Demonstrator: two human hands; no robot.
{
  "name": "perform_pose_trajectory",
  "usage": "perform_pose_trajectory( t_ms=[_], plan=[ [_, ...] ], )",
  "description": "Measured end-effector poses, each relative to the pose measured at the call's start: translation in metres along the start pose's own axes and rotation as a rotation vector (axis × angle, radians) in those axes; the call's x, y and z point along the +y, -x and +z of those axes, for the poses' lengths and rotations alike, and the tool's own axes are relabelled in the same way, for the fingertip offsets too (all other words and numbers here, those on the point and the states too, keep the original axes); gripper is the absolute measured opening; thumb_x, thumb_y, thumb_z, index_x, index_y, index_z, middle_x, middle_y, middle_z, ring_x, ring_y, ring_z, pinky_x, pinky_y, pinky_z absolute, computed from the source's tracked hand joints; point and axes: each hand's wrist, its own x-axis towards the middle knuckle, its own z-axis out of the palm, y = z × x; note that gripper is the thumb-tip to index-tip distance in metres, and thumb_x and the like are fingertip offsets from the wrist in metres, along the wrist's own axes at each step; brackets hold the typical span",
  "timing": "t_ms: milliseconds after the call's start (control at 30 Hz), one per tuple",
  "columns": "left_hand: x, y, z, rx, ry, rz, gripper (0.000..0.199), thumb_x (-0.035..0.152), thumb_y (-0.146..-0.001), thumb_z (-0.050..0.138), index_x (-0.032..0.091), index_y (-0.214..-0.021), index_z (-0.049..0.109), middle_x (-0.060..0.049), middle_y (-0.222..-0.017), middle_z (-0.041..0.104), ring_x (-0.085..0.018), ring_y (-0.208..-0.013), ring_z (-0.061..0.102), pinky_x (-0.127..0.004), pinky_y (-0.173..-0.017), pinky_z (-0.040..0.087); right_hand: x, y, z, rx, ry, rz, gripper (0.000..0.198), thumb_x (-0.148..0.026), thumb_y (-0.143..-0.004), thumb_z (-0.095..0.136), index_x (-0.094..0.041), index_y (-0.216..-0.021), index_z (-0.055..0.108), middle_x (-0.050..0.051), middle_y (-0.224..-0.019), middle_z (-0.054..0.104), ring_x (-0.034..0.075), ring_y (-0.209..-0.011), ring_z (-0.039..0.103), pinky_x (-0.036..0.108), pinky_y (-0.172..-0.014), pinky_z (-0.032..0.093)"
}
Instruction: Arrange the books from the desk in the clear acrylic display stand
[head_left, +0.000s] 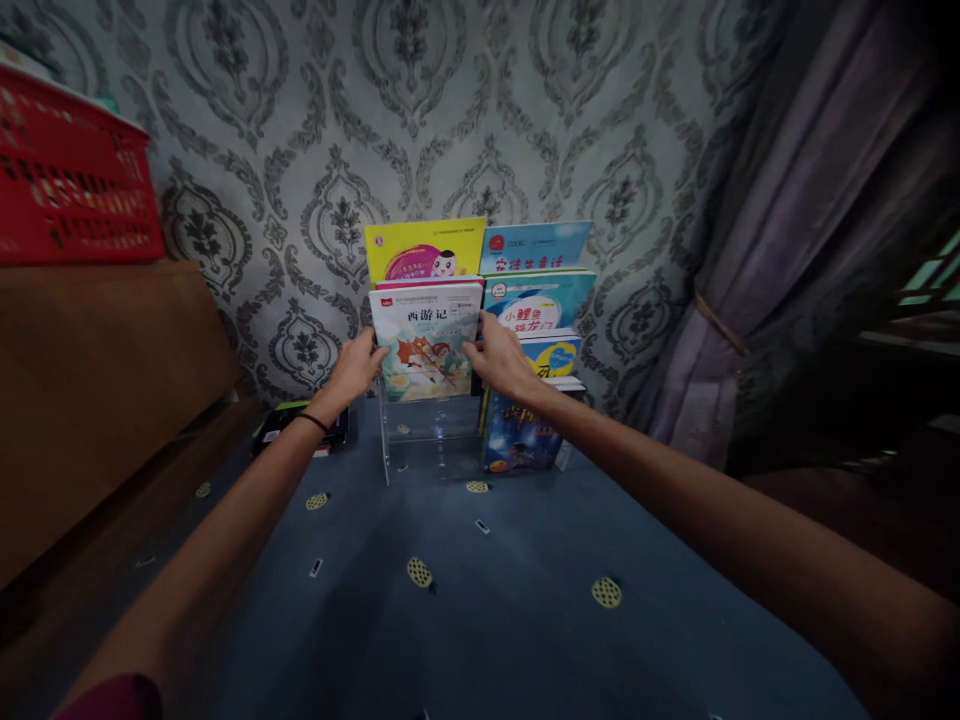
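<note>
A white-covered picture book faces me in the left half of a clear acrylic book rack. My left hand grips its left edge, thumb on the cover. At the opposite edge my right hand holds the same book, its thumb on the front too. Behind it rise a yellow book and the pink edge of another. In the rack's right half stand a light blue book, a teal book, a blue and yellow book and a dark blue book.
A small pile of books lies on the blue patterned cloth left of the rack. A red basket sits on a wooden cabinet at left. Patterned wallpaper is behind, and a tied curtain hangs at right.
</note>
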Motion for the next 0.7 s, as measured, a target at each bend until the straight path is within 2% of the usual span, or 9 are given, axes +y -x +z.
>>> perform_pose_trajectory(
  t_ms=[133,300,467,567,700],
  plan=[
    [0.006,0.003,0.000,-0.006,-0.060,-0.026,0.012,0.026,-0.099,0.053,0.017,-0.106,0.057,-0.008,-0.086,0.074,-0.024,-0.081,0.074,-0.032,-0.077,0.055,0.001,0.004,0.001,0.038,0.012,-0.036,0.045,-0.022,-0.086,0.049,-0.011,-0.130,0.049,0.022,-0.118,0.066,0.035,-0.106,0.064,0.050,-0.092,0.053],
    [0.016,0.005,0.002,0.026,-0.157,-0.076,0.023,0.036,-0.102,0.049,0.018,-0.113,0.056,-0.015,-0.095,0.075,-0.030,-0.094,0.074,-0.035,-0.079,0.053,0.003,0.008,0.000,0.066,0.105,0.029,0.052,-0.029,-0.087,0.053,-0.011,-0.135,0.049,0.022,-0.121,0.064,0.036,-0.106,0.063,0.052,-0.095,0.051],
    [0.019,0.001,0.005,0.052,-0.197,-0.105,0.027,0.039,-0.102,0.048,0.016,-0.112,0.058,-0.019,-0.106,0.074,-0.032,-0.103,0.072,-0.037,-0.085,0.051,-0.002,0.005,-0.004,-0.014,0.033,0.129,0.044,-0.028,-0.088,0.055,-0.012,-0.129,0.053,0.018,-0.111,0.070,0.033,-0.102,0.067,0.046,-0.093,0.052],
    [0.016,-0.003,0.007,0.068,-0.185,-0.095,0.026,0.038,-0.102,0.048,0.015,-0.109,0.060,-0.019,-0.113,0.073,-0.030,-0.108,0.070,-0.036,-0.089,0.051,-0.007,0.002,-0.007,-0.053,-0.064,0.192,0.038,-0.025,-0.087,0.056,-0.014,-0.123,0.055,0.012,-0.095,0.073,0.030,-0.092,0.071,0.040,-0.083,0.055],
    [0.009,-0.009,0.009,0.081,-0.132,-0.065,0.027,0.035,-0.103,0.045,0.015,-0.106,0.062,-0.018,-0.113,0.073,-0.029,-0.108,0.069,-0.036,-0.090,0.051,-0.012,0.001,-0.007,-0.091,-0.188,0.237,0.040,-0.023,-0.087,0.055,-0.014,-0.126,0.052,0.007,-0.082,0.073,0.025,-0.068,0.073,0.032,-0.059,0.055]
  ],
)
